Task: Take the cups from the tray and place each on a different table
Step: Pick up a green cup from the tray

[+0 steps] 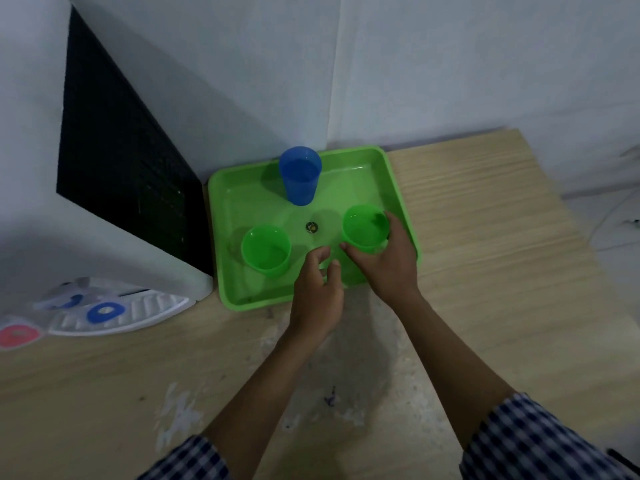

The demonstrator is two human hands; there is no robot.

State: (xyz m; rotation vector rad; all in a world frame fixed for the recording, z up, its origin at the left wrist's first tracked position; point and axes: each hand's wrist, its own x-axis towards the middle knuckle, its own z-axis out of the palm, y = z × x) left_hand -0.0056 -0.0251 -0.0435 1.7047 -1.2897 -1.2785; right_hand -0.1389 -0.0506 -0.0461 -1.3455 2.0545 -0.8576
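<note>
A green tray lies on a wooden table against the wall. Three cups stand upright in it: a blue cup at the back, a green cup at the front left and a second green cup at the front right. My right hand is wrapped around the front right green cup, thumb on its left side and fingers on its right. My left hand hovers over the tray's front edge between the two green cups, fingers loosely curled, holding nothing.
A white water dispenser with a dark grille stands just left of the tray, its drip tray and blue and red taps in front. The wooden table extends right and toward me. White walls stand behind.
</note>
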